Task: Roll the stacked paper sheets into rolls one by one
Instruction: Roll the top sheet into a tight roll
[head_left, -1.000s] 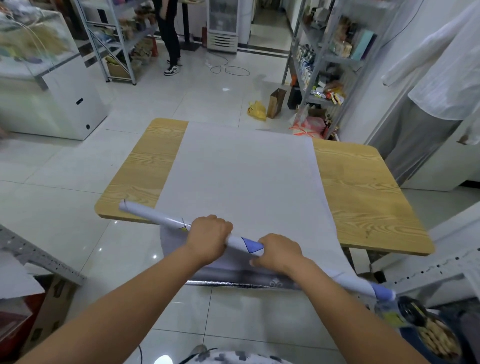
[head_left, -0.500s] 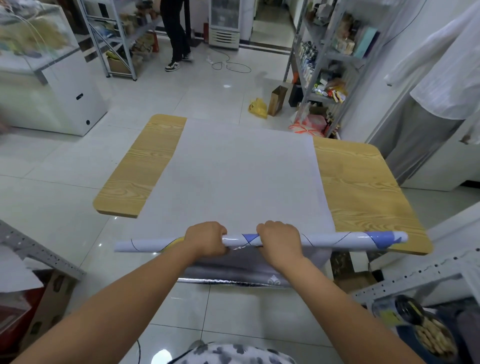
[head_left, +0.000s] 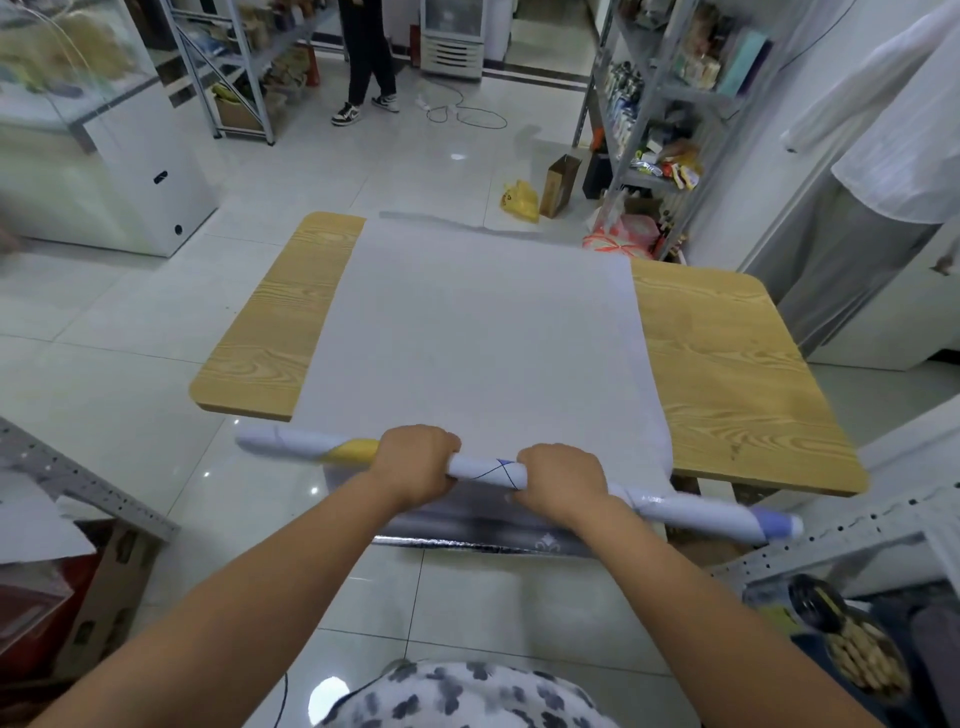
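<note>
Both hands were wrapped round the rolled-up white paper tube with blue lines and a yellow patch (head_left: 485, 470). The left hand (head_left: 415, 462) was near the middle and the right hand (head_left: 563, 486) just beside it, fingers curled over the top. That tube lay along the near edge of the light wooden bench (head_left: 727, 374), slanted a bit, with its left end poking out past the bench corner and its right end lower. Beyond it the flat stack of pale white paper sheets (head_left: 478, 338) covered the middle of the bench and drooped over the near edge. Couldn't tell if the tube actually touched the stack.
</note>
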